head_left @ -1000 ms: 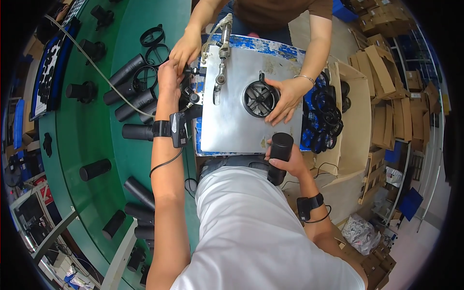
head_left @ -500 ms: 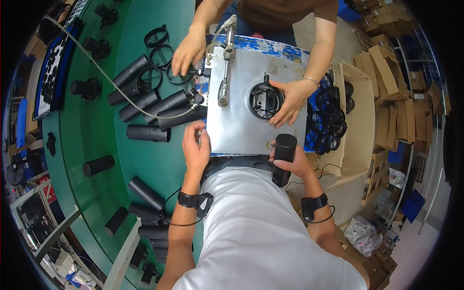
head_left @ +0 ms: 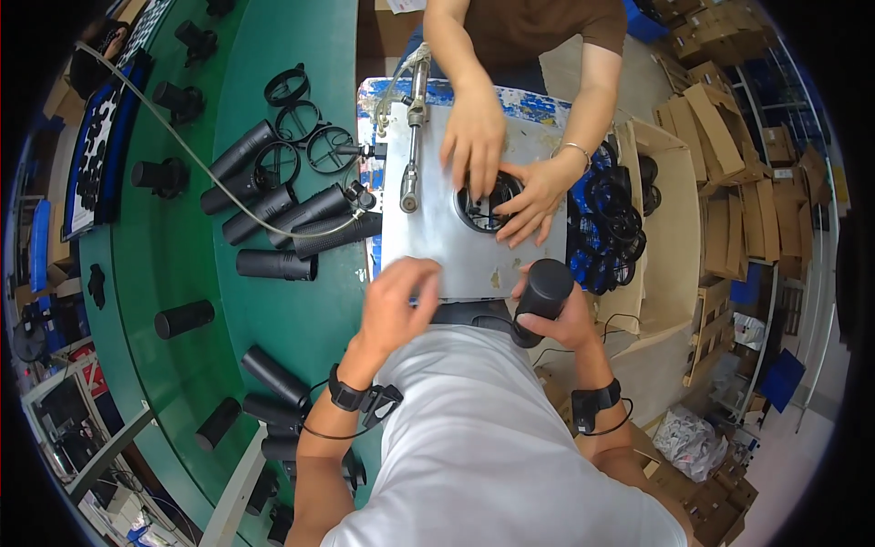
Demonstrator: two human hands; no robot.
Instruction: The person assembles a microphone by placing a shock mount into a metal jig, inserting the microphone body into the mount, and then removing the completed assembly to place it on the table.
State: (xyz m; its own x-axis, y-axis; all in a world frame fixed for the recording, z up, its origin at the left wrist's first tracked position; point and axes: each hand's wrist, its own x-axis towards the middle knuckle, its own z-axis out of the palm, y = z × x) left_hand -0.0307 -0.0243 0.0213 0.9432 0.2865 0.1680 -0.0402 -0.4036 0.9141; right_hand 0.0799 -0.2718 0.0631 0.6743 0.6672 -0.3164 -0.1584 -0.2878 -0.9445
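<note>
My right hand grips a black cylinder at the near right of a metal plate. The cylinder stands nearly upright, its closed round end facing up. My left hand is over the plate's near left edge, fingers loosely curled, thumb apart from them, nothing visible between. Across from me, a co-worker has both hands, right hand and left hand, on a black ring at the plate's round opening. Their fingers hide part of it.
A metal air cylinder lies along the plate's left side, a hose running from the fittings. Several black tubes and rings lie on the green table. More black rings pile up at right, beside a wooden box.
My left hand has moved right, over the plate's edge. My right hand stays near its place with the cylinder. The co-worker's right hand has come from the fittings to the ring.
</note>
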